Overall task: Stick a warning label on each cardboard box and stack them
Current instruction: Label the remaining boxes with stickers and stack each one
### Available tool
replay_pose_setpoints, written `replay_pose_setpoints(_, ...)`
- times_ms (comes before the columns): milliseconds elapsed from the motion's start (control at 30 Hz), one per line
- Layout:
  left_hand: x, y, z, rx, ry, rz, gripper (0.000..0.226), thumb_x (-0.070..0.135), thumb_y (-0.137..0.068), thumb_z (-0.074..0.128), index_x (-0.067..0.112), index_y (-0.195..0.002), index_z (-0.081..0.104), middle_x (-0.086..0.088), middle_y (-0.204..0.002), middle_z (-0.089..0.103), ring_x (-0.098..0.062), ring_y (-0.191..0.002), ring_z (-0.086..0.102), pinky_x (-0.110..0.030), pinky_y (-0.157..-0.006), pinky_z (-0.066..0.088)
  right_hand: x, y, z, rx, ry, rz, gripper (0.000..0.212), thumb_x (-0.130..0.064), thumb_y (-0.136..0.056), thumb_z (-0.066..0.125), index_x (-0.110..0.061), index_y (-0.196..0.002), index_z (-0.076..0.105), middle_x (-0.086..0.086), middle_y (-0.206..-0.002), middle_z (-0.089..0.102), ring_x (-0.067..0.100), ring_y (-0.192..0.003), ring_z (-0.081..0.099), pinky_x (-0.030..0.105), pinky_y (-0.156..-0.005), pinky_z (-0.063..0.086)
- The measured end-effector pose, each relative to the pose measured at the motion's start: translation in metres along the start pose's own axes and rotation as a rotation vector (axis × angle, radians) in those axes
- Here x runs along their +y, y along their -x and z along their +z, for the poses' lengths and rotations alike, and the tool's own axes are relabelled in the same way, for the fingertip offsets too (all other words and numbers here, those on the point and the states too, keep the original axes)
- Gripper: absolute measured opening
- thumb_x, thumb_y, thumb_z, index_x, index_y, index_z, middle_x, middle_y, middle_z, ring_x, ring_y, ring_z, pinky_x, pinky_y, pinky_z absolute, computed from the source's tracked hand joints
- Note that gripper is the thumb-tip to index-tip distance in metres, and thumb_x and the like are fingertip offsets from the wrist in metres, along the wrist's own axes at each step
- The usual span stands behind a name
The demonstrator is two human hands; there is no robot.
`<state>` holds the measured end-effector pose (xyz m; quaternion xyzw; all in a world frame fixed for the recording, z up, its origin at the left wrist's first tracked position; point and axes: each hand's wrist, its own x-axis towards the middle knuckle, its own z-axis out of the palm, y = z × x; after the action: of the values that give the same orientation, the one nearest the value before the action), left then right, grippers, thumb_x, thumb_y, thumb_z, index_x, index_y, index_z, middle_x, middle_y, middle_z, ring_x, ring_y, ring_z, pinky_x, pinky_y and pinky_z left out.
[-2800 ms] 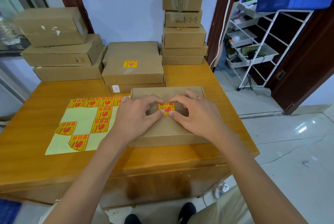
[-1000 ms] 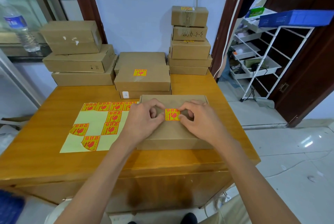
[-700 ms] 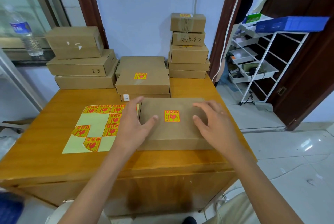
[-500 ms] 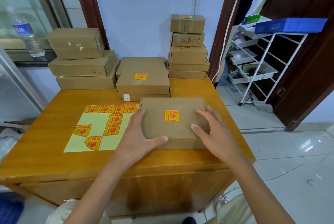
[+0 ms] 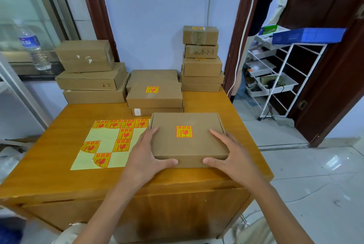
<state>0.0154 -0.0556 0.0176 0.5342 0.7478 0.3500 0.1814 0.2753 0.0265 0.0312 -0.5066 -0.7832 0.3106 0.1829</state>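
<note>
A flat cardboard box (image 5: 197,146) lies near the table's front edge with a yellow and red warning label (image 5: 184,131) stuck on its top. My left hand (image 5: 147,155) grips its left side, thumb on the front face. My right hand (image 5: 232,155) grips its right side the same way. Behind it stands a short stack of flat boxes (image 5: 154,96), the top one carrying a label (image 5: 152,89). A pale yellow sticker sheet (image 5: 110,143) with several labels lies to the left on the table.
The wooden table (image 5: 59,165) carries unlabelled boxes stacked at the back left (image 5: 88,74) and a taller stack at the back right (image 5: 201,60). A water bottle (image 5: 34,46) stands on the window sill. A white wire rack (image 5: 275,78) stands on the floor to the right.
Both hands left the label, which stays stuck on the box top, and slid out and down to the box's left and right sides. The camera view rose slightly.
</note>
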Motion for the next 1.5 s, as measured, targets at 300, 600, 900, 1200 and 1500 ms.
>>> replay_pose_setpoints(300,0.011,-0.003,-0.032,0.045,0.003,0.101,0.111,0.06,-0.059,0.089,0.042,-0.15,0.029,0.014,-0.155,0.032,-0.009,-0.132,0.039,-0.035,-0.107,0.045,-0.028,-0.001,-0.02,0.043,0.045,-0.066,0.093,-0.068,-0.078,0.075,-0.059,-0.155,0.024,-0.017,-0.166,0.02,0.016,-0.143,0.033,0.04,-0.114,0.036)
replay_pose_setpoints(600,-0.003,-0.024,-0.023,0.002,-0.031,0.067,0.109,0.066,-0.062,0.085,0.044,-0.15,0.023,0.012,-0.159,0.026,-0.014,-0.138,0.037,-0.036,-0.109,0.045,-0.018,-0.032,-0.008,0.006,0.023,-0.064,0.093,-0.07,-0.075,0.077,-0.06,-0.153,0.026,-0.018,-0.167,0.019,0.016,-0.141,0.035,0.041,-0.113,0.038)
replay_pose_setpoints(900,-0.024,-0.053,-0.013,-0.025,-0.136,0.027,0.115,0.078,-0.06,0.076,0.046,-0.151,0.013,0.01,-0.164,0.02,-0.02,-0.144,0.037,-0.041,-0.111,0.046,-0.003,-0.065,0.008,-0.031,0.009,-0.04,0.093,-0.076,-0.072,0.074,-0.067,-0.149,0.023,-0.017,-0.162,0.028,0.016,-0.138,0.04,0.046,-0.112,0.043)
replay_pose_setpoints(1200,-0.009,-0.065,-0.071,-0.023,-0.015,0.049,0.087,0.093,-0.077,0.034,0.052,-0.152,0.019,0.022,-0.161,0.028,-0.008,-0.142,0.038,-0.043,-0.111,0.043,-0.042,-0.078,-0.026,0.006,-0.067,-0.105,0.091,-0.095,-0.073,0.046,-0.066,-0.153,0.015,-0.037,-0.166,-0.001,-0.006,-0.154,0.007,0.038,-0.12,0.026)
replay_pose_setpoints(1500,0.002,-0.266,-0.143,0.044,0.233,-0.166,0.079,0.078,-0.095,0.027,0.029,-0.156,0.033,0.012,-0.158,0.035,-0.018,-0.148,0.032,-0.039,-0.116,0.025,-0.165,-0.279,-0.011,0.003,-0.146,-0.183,0.051,-0.054,-0.109,0.035,-0.024,-0.149,0.044,0.0,-0.151,0.051,0.02,-0.136,0.049,0.037,-0.1,0.041)
